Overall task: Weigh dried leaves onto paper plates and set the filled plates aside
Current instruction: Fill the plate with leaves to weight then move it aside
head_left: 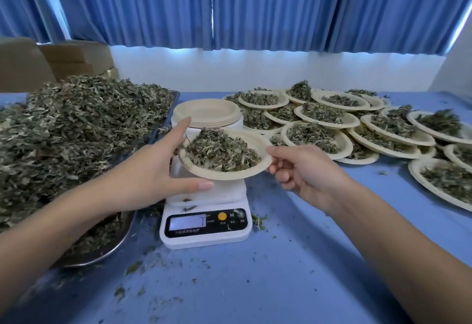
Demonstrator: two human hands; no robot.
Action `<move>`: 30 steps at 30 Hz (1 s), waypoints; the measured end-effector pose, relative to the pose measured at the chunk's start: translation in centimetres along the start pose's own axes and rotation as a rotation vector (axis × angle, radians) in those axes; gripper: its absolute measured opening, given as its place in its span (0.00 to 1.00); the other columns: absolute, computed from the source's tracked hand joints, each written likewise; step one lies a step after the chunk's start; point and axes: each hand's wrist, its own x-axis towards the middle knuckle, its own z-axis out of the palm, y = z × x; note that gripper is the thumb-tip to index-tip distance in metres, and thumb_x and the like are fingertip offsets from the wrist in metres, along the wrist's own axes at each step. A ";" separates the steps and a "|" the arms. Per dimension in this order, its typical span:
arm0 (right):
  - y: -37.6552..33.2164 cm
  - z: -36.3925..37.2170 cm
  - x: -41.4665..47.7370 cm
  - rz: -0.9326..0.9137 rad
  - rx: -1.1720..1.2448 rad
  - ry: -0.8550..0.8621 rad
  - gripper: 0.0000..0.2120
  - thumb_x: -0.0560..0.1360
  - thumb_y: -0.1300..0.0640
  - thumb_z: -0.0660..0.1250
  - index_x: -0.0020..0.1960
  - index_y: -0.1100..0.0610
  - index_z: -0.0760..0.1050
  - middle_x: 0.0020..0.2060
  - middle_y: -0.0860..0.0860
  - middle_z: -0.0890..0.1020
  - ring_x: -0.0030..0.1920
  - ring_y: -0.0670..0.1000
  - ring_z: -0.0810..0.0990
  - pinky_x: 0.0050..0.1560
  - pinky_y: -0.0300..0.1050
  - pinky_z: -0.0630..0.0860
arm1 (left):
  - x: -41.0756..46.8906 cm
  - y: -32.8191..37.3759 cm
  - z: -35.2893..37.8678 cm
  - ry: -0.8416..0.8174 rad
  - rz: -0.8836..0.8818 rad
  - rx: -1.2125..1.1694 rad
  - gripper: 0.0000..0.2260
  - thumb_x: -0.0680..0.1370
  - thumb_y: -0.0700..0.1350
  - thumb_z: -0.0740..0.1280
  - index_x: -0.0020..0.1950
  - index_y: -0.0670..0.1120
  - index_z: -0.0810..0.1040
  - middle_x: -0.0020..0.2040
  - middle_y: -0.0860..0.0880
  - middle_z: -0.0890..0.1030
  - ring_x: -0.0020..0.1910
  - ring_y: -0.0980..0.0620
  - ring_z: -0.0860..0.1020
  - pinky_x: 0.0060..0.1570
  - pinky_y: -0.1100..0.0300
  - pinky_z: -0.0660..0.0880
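**Base:** What's nearest the camera?

**Me:** The blue table (293,260), strewn with leaf crumbs (132,267). Just beyond them sits the white scale (204,224). Its display is lit, but I can't read the figure.

**Base:** And your hands?

**Me:** My left hand (158,170) is open, fingers straight. The forefinger lies against the left rim of the plate (229,174), and the thumb stretches out under its near edge. My right hand (298,170) pinches the right rim, thumb on top, the other fingers curled beneath.

**Base:** Where's the plate itself?

**Me:** Over the scale's platform, between my hands, tilted a little. It has a mound of leaves (222,151) on it. I can't tell whether it touches the platform.

**Base:** What's around it?

**Me:** On my left, a metal tray (112,248) carries a big heap (76,132) of dried leaves. Behind the scale stands a stack (204,111) of empty plates. To the right, filled plates (343,145) overlap one another across the table. Farthest back I see cardboard boxes (63,60) at the left, a white wall (255,68) and blue curtains (229,4).
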 end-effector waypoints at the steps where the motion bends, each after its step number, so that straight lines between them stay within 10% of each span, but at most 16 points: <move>1: -0.5 -0.4 0.0 -0.003 0.018 0.011 0.10 0.79 0.59 0.69 0.40 0.60 0.75 0.30 0.54 0.77 0.23 0.46 0.69 0.21 0.36 0.63 | 0.8 0.5 0.2 0.021 0.015 0.035 0.58 0.58 0.79 0.69 0.79 0.68 0.40 0.72 0.69 0.59 0.72 0.68 0.62 0.69 0.65 0.63; 4: -2.1 -1.8 0.4 -0.029 0.029 0.076 0.12 0.80 0.59 0.69 0.38 0.59 0.74 0.29 0.54 0.76 0.22 0.45 0.68 0.20 0.35 0.63 | 3.7 2.0 0.7 0.090 0.095 0.104 0.55 0.62 0.76 0.69 0.81 0.62 0.45 0.63 0.80 0.64 0.62 0.75 0.66 0.57 0.78 0.63; 10: -5.8 -6.6 3.9 -0.040 -0.059 0.198 0.12 0.79 0.60 0.69 0.38 0.60 0.74 0.28 0.53 0.77 0.21 0.45 0.68 0.18 0.36 0.63 | 11.9 4.0 1.9 0.058 0.110 0.039 0.62 0.58 0.75 0.69 0.83 0.53 0.45 0.64 0.69 0.67 0.61 0.72 0.64 0.50 0.84 0.60; 15: -9.8 -10.8 9.0 -0.035 -0.141 0.288 0.13 0.80 0.59 0.67 0.38 0.59 0.72 0.28 0.52 0.77 0.20 0.44 0.68 0.16 0.35 0.62 | 20.6 5.6 2.9 0.034 0.068 -0.006 0.63 0.59 0.76 0.70 0.83 0.51 0.41 0.81 0.49 0.59 0.78 0.52 0.61 0.66 0.61 0.63; 30: -12.7 -17.8 23.2 -0.007 -0.742 0.561 0.10 0.80 0.62 0.67 0.40 0.61 0.77 0.34 0.56 0.76 0.27 0.51 0.68 0.29 0.41 0.64 | 39.0 5.2 8.1 -0.095 -0.043 0.055 0.65 0.64 0.68 0.77 0.81 0.48 0.34 0.81 0.42 0.57 0.77 0.42 0.62 0.70 0.54 0.63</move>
